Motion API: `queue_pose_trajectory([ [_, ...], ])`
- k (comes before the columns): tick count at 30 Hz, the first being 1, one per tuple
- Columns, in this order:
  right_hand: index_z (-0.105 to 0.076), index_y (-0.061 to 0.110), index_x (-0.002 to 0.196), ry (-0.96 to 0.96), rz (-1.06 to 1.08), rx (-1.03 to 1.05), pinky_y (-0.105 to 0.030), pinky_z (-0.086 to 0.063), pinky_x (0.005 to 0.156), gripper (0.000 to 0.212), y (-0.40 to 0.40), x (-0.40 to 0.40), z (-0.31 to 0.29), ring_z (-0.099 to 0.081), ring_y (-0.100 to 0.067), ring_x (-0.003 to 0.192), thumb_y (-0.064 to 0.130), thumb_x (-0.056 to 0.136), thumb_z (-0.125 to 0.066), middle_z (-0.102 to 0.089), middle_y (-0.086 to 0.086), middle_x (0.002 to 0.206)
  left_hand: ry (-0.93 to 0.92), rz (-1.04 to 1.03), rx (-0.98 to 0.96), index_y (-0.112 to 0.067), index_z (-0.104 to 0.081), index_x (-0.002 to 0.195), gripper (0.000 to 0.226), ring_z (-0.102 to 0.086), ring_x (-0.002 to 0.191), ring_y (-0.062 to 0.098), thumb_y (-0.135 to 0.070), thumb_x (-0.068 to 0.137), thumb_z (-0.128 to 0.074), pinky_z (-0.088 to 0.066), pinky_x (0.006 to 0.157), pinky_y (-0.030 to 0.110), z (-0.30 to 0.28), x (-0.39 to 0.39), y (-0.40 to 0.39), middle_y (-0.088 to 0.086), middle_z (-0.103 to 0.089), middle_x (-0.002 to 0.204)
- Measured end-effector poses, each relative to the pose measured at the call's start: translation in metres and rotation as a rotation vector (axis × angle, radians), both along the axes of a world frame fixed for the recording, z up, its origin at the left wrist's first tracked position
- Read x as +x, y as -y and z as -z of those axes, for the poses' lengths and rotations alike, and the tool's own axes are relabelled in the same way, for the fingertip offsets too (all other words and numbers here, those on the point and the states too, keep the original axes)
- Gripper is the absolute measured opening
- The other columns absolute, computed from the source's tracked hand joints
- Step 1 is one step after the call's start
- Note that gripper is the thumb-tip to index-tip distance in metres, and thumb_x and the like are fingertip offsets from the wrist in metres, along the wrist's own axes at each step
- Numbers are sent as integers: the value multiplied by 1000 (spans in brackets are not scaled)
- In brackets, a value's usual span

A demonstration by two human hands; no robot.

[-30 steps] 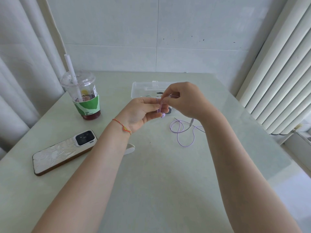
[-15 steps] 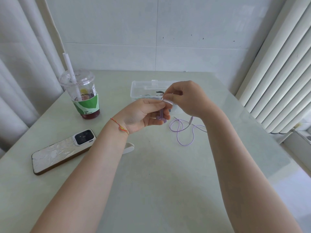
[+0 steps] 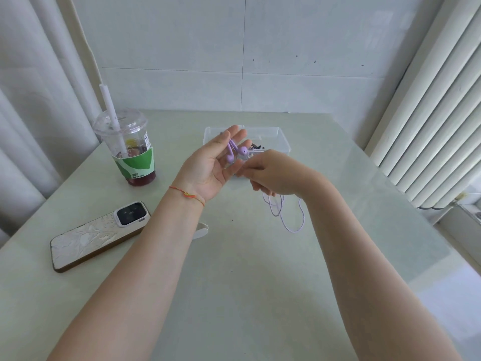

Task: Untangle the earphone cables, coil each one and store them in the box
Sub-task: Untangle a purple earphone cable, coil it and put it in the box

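Earbuds (image 3: pixel 235 152) hang between left hand's (image 3: pixel 210 168) straight, upturned fingers.

Green sleeve (image 3: pixel 135 164) on plastic drink cup (image 3: pixel 127 142) carried small white print, read as "DARE TO BE FRESH", stacked in short lines low on sleeve; white sticker (image 3: pixel 147 140) on cup's right side showed dark print, too small to read; phone (image 3: pixel 97 234) lay back-up beside cup, embossed case bore pattern only, no legible lettering; clear box (image 3: pixel 282 142) showed no readable label; nothing else legible.
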State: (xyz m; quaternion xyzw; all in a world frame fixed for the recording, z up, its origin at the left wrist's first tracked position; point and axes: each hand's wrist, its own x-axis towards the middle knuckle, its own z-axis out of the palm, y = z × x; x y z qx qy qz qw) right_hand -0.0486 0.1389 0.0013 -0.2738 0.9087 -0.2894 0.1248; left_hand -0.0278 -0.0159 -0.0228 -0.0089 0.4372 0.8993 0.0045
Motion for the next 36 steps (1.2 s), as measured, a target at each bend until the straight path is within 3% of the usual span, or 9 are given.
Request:
queue_pose_trajectory([
  [4,-59,16,71,-57,7,7,-23,-37,51,29,1,-4,2,-43,-2,38,26,97,-52,-57,4,60,-8,-75,-250,-24,-69,103,18,-69,100,10,-27,99,-52,-41,73,22,6,-4,3,-8,-73,110],
  [8,-66,17,81,-84,-6,-3,-24,-37,53,23,3,-3,1,-43,0,39,31,96,-54,-58,3,63,-8,-117,-325,-15,-70,98,15,-68,93,10,-20,97,-56,-41,80,23,11,-7,0,-2,-74,104],
  [12,-72,12,94,-176,34,-7,-17,-32,47,19,1,-4,-3,-40,-6,50,23,93,-56,-48,8,62,-4,-119,-538,-9,-72,88,14,-57,82,21,-19,92,-64,-46,84,34,12,-5,-4,2,-57,63],
  [15,-72,20,92,-254,133,-84,-11,-32,46,21,-5,-7,-8,-43,-3,52,11,87,-54,-49,12,63,3,16,-671,-19,-74,69,27,-52,81,23,-23,93,-62,-46,80,31,9,0,-4,7,-57,68],
  [17,-71,21,92,-285,160,-151,-8,-35,49,22,-9,-9,-9,-46,4,51,8,85,-55,-52,14,65,17,104,-698,-20,-77,75,28,-53,81,20,-25,95,-59,-50,83,32,9,2,-3,6,-64,77],
  [22,-73,15,94,-273,163,-288,-6,-36,52,19,-15,-14,-10,-51,7,52,5,85,-60,-58,14,68,-2,239,-664,-3,-68,115,32,-59,81,18,-25,99,-52,-56,79,34,10,1,2,10,-67,86],
  [29,-71,9,93,-81,149,-512,-22,-41,50,16,-15,-14,-9,-48,-13,46,1,85,-61,-59,4,62,-27,339,-585,2,-64,115,33,-67,89,23,-21,100,-46,-57,71,29,6,5,6,2,-64,75],
  [33,-72,11,99,-24,152,-567,-19,-37,46,14,-15,-14,-7,-45,-11,45,10,91,-62,-58,0,64,-52,388,-306,-12,-70,94,22,-68,85,19,-22,90,-51,-58,59,25,-1,8,6,1,-65,80],
  [36,-73,16,93,31,122,-513,-19,-36,46,18,-12,-11,-3,-44,-13,48,21,96,-57,-59,8,61,-103,353,-126,-12,-67,95,21,-69,88,16,-18,94,-47,-57,57,21,-3,7,6,2,-65,87],
])
